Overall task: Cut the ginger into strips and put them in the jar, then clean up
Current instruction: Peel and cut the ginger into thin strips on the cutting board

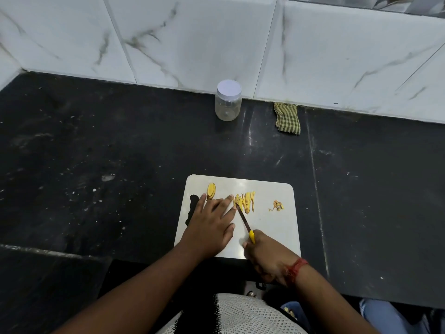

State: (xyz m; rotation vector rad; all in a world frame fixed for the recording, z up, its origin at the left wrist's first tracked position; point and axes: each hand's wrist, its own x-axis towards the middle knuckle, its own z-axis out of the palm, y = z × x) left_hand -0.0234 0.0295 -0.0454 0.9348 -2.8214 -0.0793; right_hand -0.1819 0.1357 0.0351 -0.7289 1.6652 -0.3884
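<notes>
A white cutting board [272, 227] lies on the black counter in front of me. Yellow ginger strips [245, 201] lie in a row at its middle. Sliced ginger pieces [211, 191] sit at the board's far left, and a small heap of peel scraps [277, 205] at the right. My left hand [212, 225] lies flat on the board with straight fingers, fingertips beside the strips. My right hand [267, 259] grips the yellow handle of a knife [243, 219], whose tip touches the near left end of the strips. A clear jar [228, 102] with a white lid stands by the wall.
A folded green checked cloth [287, 118] lies right of the jar against the marble-tiled wall. The black counter [96, 165] is speckled with crumbs. The counter's front edge runs just below the board, with a lower ledge at the near left.
</notes>
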